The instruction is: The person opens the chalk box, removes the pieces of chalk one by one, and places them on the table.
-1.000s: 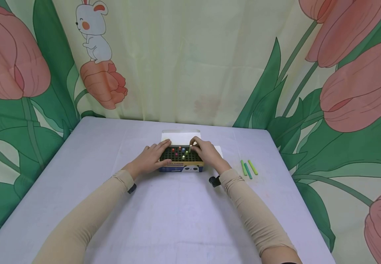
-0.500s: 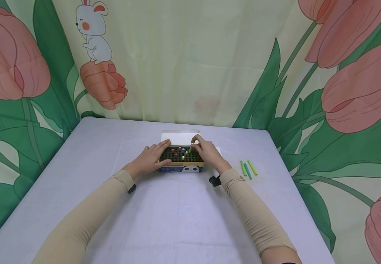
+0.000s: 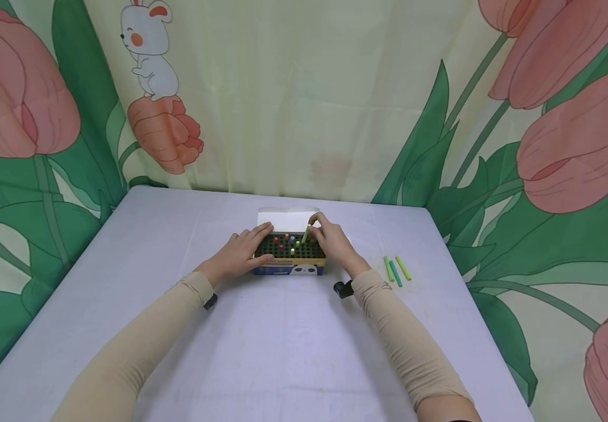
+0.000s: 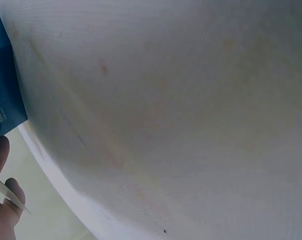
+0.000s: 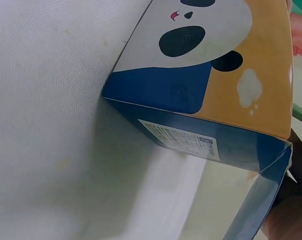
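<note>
In the head view, a blue and yellow box (image 3: pixel 282 270) with a panda print stands on the table, its white lid folded up behind. Its black holed tray (image 3: pixel 266 251) bears several upright coloured crayons. My left hand (image 3: pixel 236 253) rests at the box's left end, fingers extended along the side and thumb at the front corner. With thumb and forefinger, my right hand (image 3: pixel 335 244) pinches a green crayon (image 3: pixel 305 235), tilted over the tray's right part; whether its lower end sits in a hole cannot be told. The right wrist view shows the box's panda side (image 5: pixel 226 30) close up.
Two light green crayons (image 3: pixel 389 268) (image 3: pixel 403 268) and a darker green crayon (image 3: pixel 396 274) lie on the white-covered table (image 3: pixel 283 351), right of the box. A curtain (image 3: pixel 304 117) printed with tulips and a rabbit hangs behind the table.
My right hand has risen slightly, and more of the green crayon shows above the tray, leaning right. My left hand and the box stay in place.
</note>
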The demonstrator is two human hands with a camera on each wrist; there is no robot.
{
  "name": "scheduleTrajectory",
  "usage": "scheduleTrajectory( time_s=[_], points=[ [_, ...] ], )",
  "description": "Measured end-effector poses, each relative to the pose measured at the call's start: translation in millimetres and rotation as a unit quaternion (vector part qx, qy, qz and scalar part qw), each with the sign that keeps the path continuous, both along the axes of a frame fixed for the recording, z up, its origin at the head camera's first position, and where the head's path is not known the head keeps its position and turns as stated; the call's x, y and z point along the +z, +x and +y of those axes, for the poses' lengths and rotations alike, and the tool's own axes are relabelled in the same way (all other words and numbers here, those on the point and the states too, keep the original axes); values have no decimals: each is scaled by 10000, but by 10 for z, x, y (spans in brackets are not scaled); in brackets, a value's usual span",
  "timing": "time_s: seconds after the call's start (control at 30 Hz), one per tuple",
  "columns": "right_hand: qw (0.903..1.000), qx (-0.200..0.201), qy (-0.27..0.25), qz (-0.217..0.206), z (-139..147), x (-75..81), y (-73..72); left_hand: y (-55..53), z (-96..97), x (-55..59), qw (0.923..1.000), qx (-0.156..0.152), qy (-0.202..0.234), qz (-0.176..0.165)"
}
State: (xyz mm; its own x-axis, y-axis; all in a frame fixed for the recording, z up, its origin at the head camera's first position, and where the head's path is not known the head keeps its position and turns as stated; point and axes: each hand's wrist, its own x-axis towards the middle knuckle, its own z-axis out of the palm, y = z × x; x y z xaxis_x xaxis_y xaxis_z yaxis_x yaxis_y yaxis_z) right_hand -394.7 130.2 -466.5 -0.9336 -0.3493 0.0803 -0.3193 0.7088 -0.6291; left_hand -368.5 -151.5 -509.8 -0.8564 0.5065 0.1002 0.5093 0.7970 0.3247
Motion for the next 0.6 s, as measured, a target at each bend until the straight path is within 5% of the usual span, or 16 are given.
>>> scheduleTrajectory(
  time_s=[0.6],
  points=[
    [9946,-415,-925,-234,33,-48,-35,10,8,30,10000,6,-64,-4]
  ],
)
